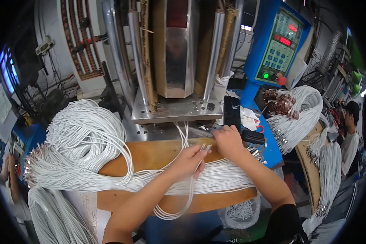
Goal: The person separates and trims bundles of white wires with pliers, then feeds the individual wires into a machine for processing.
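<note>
My left hand (187, 161) is closed around a few white cables, their metal-tipped ends poking out past the fingertips. From this grip the cables hang in a loop (179, 215) over the front edge of the wooden board (150, 150). Just right of it, my right hand (230, 142) has its fingers curled together; anything inside them is hidden. Under both forearms a thick bundle of white cables (219, 177) lies across the board. A pair of white cables (185, 136) also runs from below the press plate (177, 117) down toward my left hand.
A large coil of white cables (85, 132) lies left. A phone (232, 109) and blue control box (277, 44) stand behind my right hand. More cables (303, 116) hang right. Below is a clear bag of small metal parts (240, 212). Another person (349, 140) is at far right.
</note>
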The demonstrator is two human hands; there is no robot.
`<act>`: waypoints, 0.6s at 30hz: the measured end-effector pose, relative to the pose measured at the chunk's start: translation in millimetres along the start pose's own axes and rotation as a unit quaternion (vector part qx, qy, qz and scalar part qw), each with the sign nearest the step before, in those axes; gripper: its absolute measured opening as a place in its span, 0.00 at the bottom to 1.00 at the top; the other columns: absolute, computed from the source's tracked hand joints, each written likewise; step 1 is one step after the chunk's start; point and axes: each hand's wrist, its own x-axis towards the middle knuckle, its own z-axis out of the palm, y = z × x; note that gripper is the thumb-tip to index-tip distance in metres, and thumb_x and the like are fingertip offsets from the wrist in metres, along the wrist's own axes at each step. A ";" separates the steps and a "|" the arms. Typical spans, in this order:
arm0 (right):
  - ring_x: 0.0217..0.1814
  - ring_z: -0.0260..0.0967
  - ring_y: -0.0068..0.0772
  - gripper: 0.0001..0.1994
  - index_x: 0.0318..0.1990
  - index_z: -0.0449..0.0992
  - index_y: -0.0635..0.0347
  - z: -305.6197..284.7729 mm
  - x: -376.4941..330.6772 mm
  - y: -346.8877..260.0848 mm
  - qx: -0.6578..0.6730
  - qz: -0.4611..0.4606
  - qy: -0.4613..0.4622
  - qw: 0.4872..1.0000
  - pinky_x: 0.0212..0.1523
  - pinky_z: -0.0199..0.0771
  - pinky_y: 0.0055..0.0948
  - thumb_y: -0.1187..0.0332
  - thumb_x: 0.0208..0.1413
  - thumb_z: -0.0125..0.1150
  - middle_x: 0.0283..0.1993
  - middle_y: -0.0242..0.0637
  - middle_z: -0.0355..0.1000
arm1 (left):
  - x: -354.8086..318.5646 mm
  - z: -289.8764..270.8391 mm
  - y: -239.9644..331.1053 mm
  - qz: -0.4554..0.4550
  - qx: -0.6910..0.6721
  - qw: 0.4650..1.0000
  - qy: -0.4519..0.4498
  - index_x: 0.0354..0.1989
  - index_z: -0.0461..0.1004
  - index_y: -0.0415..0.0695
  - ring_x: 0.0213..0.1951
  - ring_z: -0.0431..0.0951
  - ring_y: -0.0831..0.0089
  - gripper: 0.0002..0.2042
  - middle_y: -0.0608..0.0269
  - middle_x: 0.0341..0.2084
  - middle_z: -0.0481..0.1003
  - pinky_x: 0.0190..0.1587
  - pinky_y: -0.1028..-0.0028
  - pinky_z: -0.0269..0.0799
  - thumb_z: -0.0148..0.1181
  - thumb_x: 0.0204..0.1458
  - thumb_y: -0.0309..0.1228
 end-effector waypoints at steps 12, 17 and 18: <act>0.25 0.59 0.16 0.12 0.45 0.76 0.66 4.6 -27.1 -20.9 0.734 0.253 -0.105 0.622 0.25 0.57 0.20 0.71 0.60 0.49 0.25 0.25 0.65 | 15.0 9.5 -12.9 0.022 0.033 0.998 0.044 0.36 0.73 0.33 0.25 0.78 0.75 0.05 0.57 0.25 0.77 0.29 0.77 0.75 0.51 0.59 0.22; 0.28 0.62 0.16 0.14 0.48 0.76 0.66 -1.5 -28.3 -28.7 0.721 0.256 -0.070 0.640 0.28 0.59 0.18 0.68 0.64 0.47 0.28 0.28 0.68 | 18.2 18.3 -18.4 0.039 0.098 0.988 0.112 0.31 0.73 0.32 0.22 0.78 0.76 0.05 0.58 0.21 0.77 0.24 0.77 0.73 0.53 0.54 0.22; 0.28 0.62 0.16 0.14 0.48 0.76 0.66 -1.4 -31.2 -28.7 0.719 0.255 -0.073 0.642 0.28 0.59 0.18 0.68 0.64 0.47 0.28 0.28 0.68 | 18.0 20.2 -19.2 0.040 0.095 0.988 0.113 0.31 0.73 0.32 0.22 0.78 0.76 0.05 0.58 0.21 0.77 0.24 0.77 0.73 0.53 0.54 0.22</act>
